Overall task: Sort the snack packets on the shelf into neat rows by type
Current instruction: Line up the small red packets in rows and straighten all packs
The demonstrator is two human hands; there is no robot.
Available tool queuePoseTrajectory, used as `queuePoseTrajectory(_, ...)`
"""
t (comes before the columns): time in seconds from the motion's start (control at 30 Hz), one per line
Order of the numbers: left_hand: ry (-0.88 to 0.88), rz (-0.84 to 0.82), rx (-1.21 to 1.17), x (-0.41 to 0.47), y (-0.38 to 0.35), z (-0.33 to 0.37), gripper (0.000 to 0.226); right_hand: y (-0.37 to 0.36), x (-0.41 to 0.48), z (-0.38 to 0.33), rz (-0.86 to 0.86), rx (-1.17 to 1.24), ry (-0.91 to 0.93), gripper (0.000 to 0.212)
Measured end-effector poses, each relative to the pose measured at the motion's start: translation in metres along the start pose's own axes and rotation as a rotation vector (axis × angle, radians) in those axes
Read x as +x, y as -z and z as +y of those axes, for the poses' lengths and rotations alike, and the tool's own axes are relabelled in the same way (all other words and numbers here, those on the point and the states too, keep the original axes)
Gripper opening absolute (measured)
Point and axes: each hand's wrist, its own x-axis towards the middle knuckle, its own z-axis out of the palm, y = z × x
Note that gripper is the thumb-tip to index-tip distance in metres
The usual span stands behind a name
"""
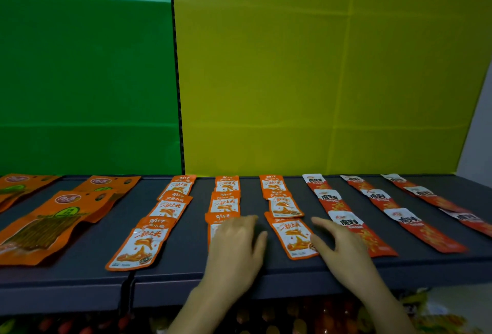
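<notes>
Snack packets lie in rows on a dark shelf (pixel 186 275). Large orange pouches (pixel 45 229) fill the left end. Three rows of small orange-and-white packets run front to back in the middle; the nearest of the third row (pixel 294 237) lies between my hands. Long red packets (pixel 359 232) form three rows on the right. My left hand (pixel 237 245) rests flat, fingers spread, on the front packet of the middle orange-and-white row (pixel 215 220), covering most of it. My right hand (pixel 338 243) lies flat with fingers apart just right of the near packet, touching its edge.
Green (pixel 85 67) and yellow (pixel 319 67) boards stand behind the shelf as a back wall. A seam (pixel 127 280) splits the shelf front at lower left. Below the shelf edge, a lower level holds blurred colourful packets (pixel 292 315).
</notes>
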Motion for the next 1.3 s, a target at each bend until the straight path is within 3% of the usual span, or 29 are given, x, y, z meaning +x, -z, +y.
queuePoseTrajectory(0.13,-0.065,-0.130,0.168,0.002,-0.015,0.026,0.038,-0.003,-0.004,0.000,-0.010,-0.070,0.030,0.044)
queuePoseTrajectory(0.43,-0.086,-0.212,0.257,0.009,-0.020,0.033,0.041,-0.006,-0.005,0.003,0.014,-0.081,0.109,0.044)
queuePoseTrajectory(0.6,-0.086,-0.090,0.191,0.011,-0.003,0.023,0.033,-0.007,-0.003,-0.005,0.064,-0.124,0.117,0.048)
queuePoseTrajectory(0.83,0.144,0.032,0.142,0.010,0.057,-0.065,0.034,-0.035,0.005,-0.076,0.042,0.028,0.264,0.039)
queuePoseTrajectory(1.0,0.297,-0.043,0.085,0.018,0.080,-0.142,0.034,-0.089,0.026,-0.145,-0.070,0.122,0.295,0.039)
queuePoseTrajectory(1.17,0.302,-0.189,0.002,0.022,0.081,-0.167,0.038,-0.143,0.040,-0.184,-0.219,0.023,0.200,0.037)
queuePoseTrajectory(1.3,0.222,-0.234,-0.036,0.013,0.069,-0.176,0.037,-0.166,0.038,-0.191,-0.232,-0.035,0.131,0.034)
